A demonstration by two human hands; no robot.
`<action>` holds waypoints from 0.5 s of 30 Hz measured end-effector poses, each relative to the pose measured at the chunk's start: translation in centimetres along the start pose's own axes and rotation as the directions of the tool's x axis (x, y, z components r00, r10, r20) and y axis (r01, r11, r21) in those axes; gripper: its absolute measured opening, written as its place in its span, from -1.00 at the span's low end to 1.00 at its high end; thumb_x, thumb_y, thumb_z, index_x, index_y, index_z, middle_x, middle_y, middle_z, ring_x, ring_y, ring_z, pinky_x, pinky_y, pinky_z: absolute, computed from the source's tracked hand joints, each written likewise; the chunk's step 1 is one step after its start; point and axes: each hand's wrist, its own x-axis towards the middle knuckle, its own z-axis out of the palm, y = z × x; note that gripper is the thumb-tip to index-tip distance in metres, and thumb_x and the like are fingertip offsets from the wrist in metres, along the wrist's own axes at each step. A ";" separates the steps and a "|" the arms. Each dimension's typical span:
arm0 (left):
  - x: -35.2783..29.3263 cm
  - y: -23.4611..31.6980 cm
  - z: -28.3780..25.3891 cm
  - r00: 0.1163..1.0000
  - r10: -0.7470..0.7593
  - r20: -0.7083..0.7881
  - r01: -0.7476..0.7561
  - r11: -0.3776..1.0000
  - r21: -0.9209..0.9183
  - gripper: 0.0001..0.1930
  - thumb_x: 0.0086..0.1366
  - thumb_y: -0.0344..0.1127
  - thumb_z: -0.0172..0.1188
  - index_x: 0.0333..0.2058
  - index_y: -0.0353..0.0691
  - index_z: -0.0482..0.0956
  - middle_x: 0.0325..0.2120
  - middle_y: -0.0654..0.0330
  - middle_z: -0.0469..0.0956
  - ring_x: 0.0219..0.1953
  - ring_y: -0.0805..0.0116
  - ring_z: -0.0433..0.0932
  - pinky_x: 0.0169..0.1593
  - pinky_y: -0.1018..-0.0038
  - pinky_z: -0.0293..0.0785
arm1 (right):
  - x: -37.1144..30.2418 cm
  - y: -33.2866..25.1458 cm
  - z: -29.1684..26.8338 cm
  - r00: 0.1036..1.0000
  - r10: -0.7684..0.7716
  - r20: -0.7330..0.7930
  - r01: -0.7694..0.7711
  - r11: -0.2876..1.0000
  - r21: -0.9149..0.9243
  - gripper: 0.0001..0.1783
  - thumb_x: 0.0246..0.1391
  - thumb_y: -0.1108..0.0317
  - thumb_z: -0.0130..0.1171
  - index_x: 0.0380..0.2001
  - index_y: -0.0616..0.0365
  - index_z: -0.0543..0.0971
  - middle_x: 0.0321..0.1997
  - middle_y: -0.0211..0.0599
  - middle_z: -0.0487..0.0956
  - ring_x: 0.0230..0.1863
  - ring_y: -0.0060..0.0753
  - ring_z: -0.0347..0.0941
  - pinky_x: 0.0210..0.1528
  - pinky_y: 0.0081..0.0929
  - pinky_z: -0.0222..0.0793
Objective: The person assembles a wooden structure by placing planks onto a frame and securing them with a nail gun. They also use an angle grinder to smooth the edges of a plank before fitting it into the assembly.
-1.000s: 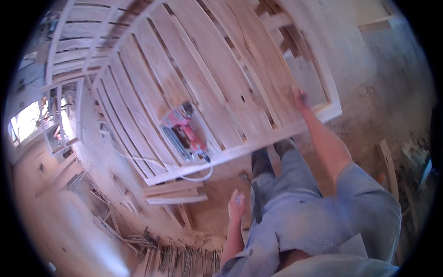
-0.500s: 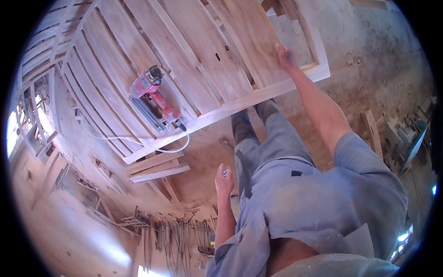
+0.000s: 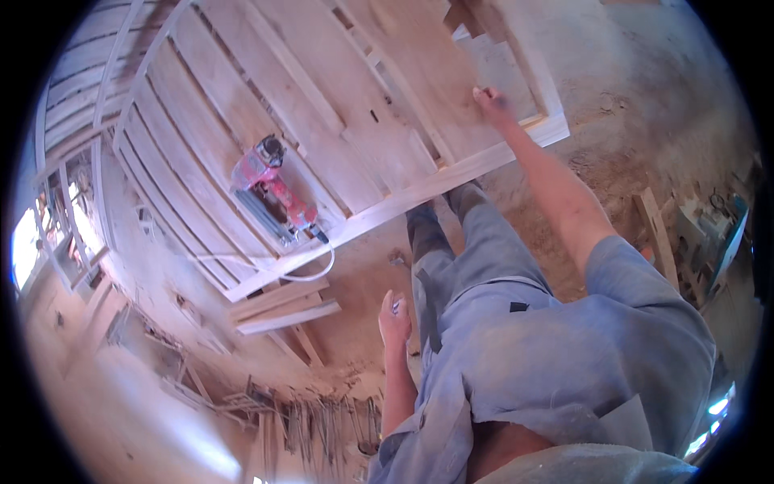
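My right hand (image 3: 493, 105) is at the right edge of a wide wooden plank (image 3: 431, 85), fingers curled on that edge and slightly blurred. The plank is the rightmost of several lying side by side inside a pale wooden frame (image 3: 403, 199). My left hand (image 3: 395, 323) hangs apart from the frame, its fingers closed around something small with a pale glint, too small to name. A red nail gun (image 3: 276, 189) lies on the planks to the left, with a white hose (image 3: 316, 276) curling off the frame's near edge.
Cut boards (image 3: 290, 310) are stacked below the frame's near left corner. Slatted wooden panels (image 3: 76, 101) stand at the far left. Rods and clamp-like tools (image 3: 322, 427) lean at the bottom. Timber (image 3: 657, 230) and a pile of clutter lie at the right.
The view has shifted, so the frame and nail gun sit slightly lower in it. My right hand stays at the plank's right edge; my left hand remains closed in nearly the same place.
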 end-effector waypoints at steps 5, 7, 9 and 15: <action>-1.0 -3.1 1.1 1.000 -0.011 -0.028 0.005 0.982 -0.190 -0.46 0.33 -0.30 0.12 0.22 -0.47 0.34 -0.01 -0.02 0.63 0.01 0.24 0.61 0.09 0.41 0.48 | -5.7 -1.8 -3.2 0.983 -0.119 -0.140 0.097 0.983 -0.154 -0.68 0.11 0.14 0.11 -0.25 0.18 0.54 -0.28 0.02 0.61 -0.13 0.16 0.54 -0.11 -0.08 0.44; -1.2 -4.1 1.3 1.000 0.006 -0.022 -0.010 0.979 -0.203 -0.45 0.33 -0.30 0.13 0.23 -0.47 0.34 -0.01 -0.02 0.62 0.01 0.25 0.61 0.09 0.42 0.48 | -8.0 -0.2 -4.9 0.982 -0.125 -0.144 0.088 0.967 -0.241 -0.73 0.09 0.21 0.10 -0.24 0.17 0.52 -0.24 0.01 0.58 -0.10 0.17 0.50 -0.10 -0.04 0.42; -1.2 -5.0 1.6 1.000 0.005 -0.022 -0.010 0.975 -0.223 -0.45 0.33 -0.30 0.13 0.23 -0.46 0.34 0.00 -0.03 0.62 0.01 0.25 0.61 0.09 0.42 0.48 | -10.3 2.0 -6.5 0.974 -0.204 -0.101 0.179 0.960 -0.215 -0.77 0.05 0.27 0.09 -0.26 0.17 0.50 -0.22 0.03 0.54 -0.11 0.17 0.47 -0.08 -0.01 0.40; -2.5 1.4 -3.1 0.989 0.145 -0.042 -0.149 0.984 -0.095 -0.43 0.32 -0.29 0.16 0.24 -0.45 0.33 0.00 -0.05 0.61 0.05 0.22 0.59 0.12 0.39 0.47 | -18.0 4.0 -8.8 0.910 -0.395 -0.125 0.353 0.898 -0.263 -0.83 -0.10 0.44 0.10 -0.36 0.18 0.44 -0.38 -0.05 0.48 -0.25 0.11 0.45 -0.13 -0.08 0.39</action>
